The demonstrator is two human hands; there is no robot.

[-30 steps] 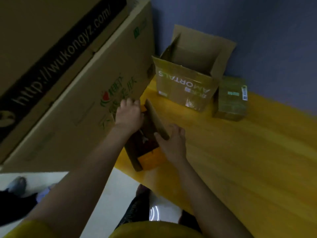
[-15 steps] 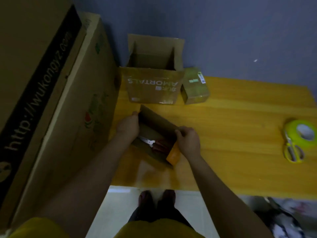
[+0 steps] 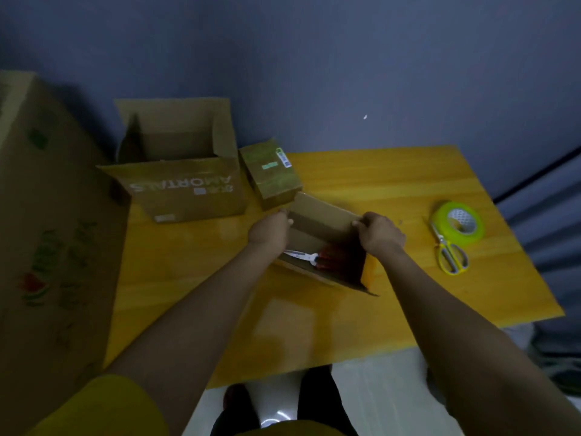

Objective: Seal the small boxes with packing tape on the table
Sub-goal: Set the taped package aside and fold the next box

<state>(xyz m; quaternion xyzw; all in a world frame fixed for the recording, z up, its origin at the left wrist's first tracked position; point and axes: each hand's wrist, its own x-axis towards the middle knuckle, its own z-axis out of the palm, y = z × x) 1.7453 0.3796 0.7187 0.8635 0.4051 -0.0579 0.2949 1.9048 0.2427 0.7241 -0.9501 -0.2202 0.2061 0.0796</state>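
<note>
The small open box was recorded lying on the yellow tabletop, near its middle and slightly toward the near edge, with both forearms reaching out to it from the near side. Its near flap hung outward over the tabletop, and a tool with red handles was seen inside. It was judged that, were the far flap folded down unevenly, the tool might catch beneath it and leave the seam gaping, so that tape would not lie flat; it was also judged that the box, being light, could slide toward the near edge under a push. The left hand was held at the left end of the raised far flap, its fingers curled over the flap's corner and pinching it. The right hand was held at the right end, fingers likewise curled and pinching that corner. Off to the right, well apart from the box, a roll of packing tape lay touching yellow scissors; neither was in hand. Farther back, a closed small box stood just beside a larger open carton against the wall.
</note>
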